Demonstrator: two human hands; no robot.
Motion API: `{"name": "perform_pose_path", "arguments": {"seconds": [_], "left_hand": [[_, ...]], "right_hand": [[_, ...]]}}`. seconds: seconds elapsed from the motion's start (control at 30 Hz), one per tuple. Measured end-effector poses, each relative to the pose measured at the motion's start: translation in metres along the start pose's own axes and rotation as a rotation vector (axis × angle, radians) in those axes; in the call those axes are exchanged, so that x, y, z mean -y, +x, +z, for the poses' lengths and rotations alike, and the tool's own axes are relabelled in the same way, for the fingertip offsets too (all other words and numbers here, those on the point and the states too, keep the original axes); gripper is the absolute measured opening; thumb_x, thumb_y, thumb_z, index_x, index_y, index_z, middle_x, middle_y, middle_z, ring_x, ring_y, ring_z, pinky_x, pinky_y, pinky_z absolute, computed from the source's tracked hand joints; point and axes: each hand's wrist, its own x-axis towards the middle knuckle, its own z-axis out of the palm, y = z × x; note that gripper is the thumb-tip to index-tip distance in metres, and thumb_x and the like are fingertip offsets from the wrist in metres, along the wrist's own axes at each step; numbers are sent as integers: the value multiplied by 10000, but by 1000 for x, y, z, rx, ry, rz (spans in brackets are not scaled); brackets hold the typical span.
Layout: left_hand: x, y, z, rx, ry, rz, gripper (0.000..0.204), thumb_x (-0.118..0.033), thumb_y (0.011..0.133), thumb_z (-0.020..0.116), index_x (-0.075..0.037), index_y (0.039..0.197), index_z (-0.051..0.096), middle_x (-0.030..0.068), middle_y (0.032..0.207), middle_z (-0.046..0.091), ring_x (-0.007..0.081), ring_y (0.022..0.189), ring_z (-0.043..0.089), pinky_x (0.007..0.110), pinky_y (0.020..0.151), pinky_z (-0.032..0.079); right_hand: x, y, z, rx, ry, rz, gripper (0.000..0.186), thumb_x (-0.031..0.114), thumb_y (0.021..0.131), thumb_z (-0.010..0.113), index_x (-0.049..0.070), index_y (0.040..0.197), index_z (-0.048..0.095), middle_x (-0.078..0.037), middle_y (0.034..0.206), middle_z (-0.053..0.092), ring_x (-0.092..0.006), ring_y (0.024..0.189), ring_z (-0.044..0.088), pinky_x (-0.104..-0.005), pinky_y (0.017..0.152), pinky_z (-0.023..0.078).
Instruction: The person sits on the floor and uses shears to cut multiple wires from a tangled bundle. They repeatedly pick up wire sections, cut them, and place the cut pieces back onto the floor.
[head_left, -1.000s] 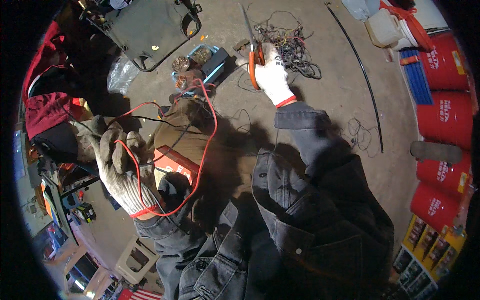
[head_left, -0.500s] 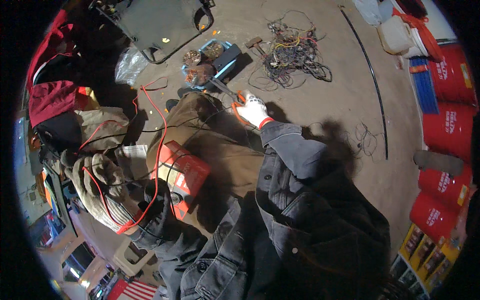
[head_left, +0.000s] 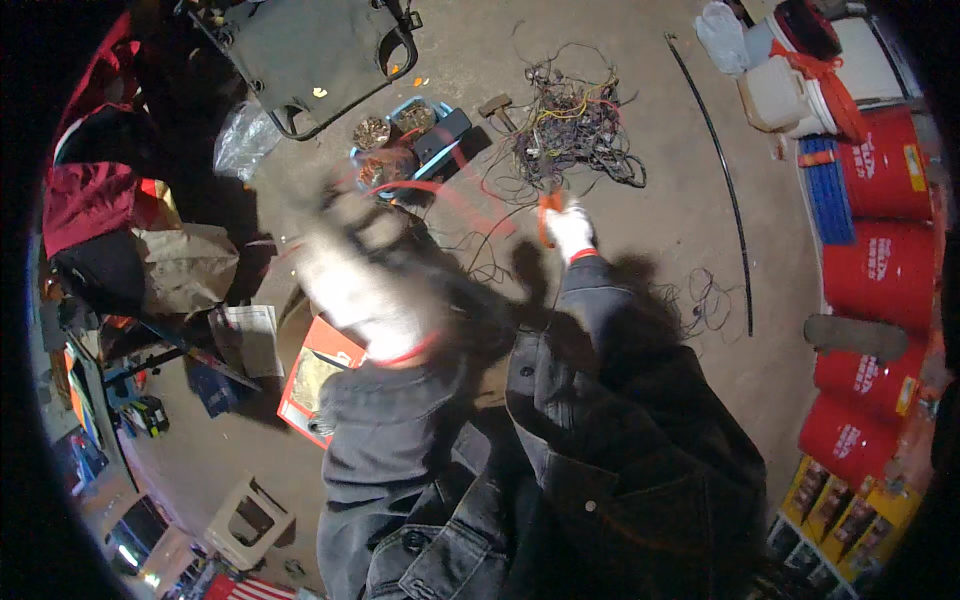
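My right hand point(head_left: 571, 231), in a white glove, is closed on orange-handled cutters point(head_left: 548, 212) at the near edge of a tangled heap of wires point(head_left: 575, 130). The jaws of the cutters hardly show against the heap. My left hand point(head_left: 365, 295), gloved too, is smeared by motion over my lap, so its fingers cannot be read. A blurred red wire point(head_left: 430, 187) streaks between my hands. Beyond my left hand stands a blue basket point(head_left: 452, 146) with round containers of metal scraps and a dark box. A red box point(head_left: 325, 350) lies partly under my left forearm.
A hammer point(head_left: 497, 108) rests beside the wire heap. A black rod point(head_left: 715, 150) lies along the floor to the right, before red drums point(head_left: 880, 270). Thin wire loops point(head_left: 707, 303) lie near my right sleeve. A dark panel point(head_left: 310, 60) and clear plastic bag point(head_left: 243, 140) are far left.
My left hand has swung right and forward from the left side, and the red wire moved with it. My right hand has gone right with the cutters, from the basket to the wire heap.
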Motion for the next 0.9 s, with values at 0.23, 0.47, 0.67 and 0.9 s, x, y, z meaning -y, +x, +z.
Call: {"name": "perform_pose_path", "arguments": {"seconds": [0.23,0.47,0.67,0.9], "left_hand": [[120,-116,52,-20,503,-960,420,-137,877,594,-33,1275,509,156,1170,608,229,1007,593,335,902,447],[127,-126,37,-219,-379,-1380,612,-101,846,650,-91,1396,384,123,1051,575,227,835,563,347,720,457],[58,-95,30,-124,-258,-1221,636,-91,861,617,-133,1439,356,73,828,577,143,681,543,299,565,465],[-16,-47,-39,-67,-715,-1013,529,-149,942,529,52,1403,366,207,1366,477,272,1171,551,355,1012,445]], "right_hand": [[-93,43,-89,-15,-200,-2,888,581,604,816,-35,1184,547,-229,1133,631,-341,1067,609,-393,883,491],[-141,24,-54,64,-3,-28,511,376,796,707,17,1136,578,-171,984,682,-296,876,657,-400,774,502],[-146,52,5,44,-179,1,536,483,818,588,8,1066,608,-186,988,679,-334,945,639,-420,816,497],[-116,62,24,24,-137,-225,450,421,910,489,9,1045,609,-223,923,672,-386,900,644,-480,759,487]]}}
